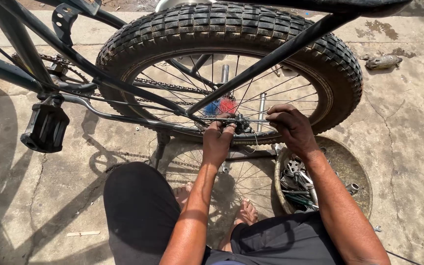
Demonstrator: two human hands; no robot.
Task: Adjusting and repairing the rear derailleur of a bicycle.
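Rear wheel (pixel 231 73) sits mounted in the frame (pixel 138 95). Left hand (pixel 218 142) grips the axle hardware (pixel 240 122) at the hub; right hand (pixel 290 128) pinches the same fitting from the other side. Judged mid-adjustment: fastening unfinished. Tools lie in the pan (pixel 354 167) beside the right forearm.

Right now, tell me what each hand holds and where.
Both hands, left hand and right hand, pinch the rear wheel's axle hardware at the hub; the exact part is unclear.

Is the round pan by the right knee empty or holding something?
Holding something: the pan has metal tools piled on its left side; the rest shows bare bottom.
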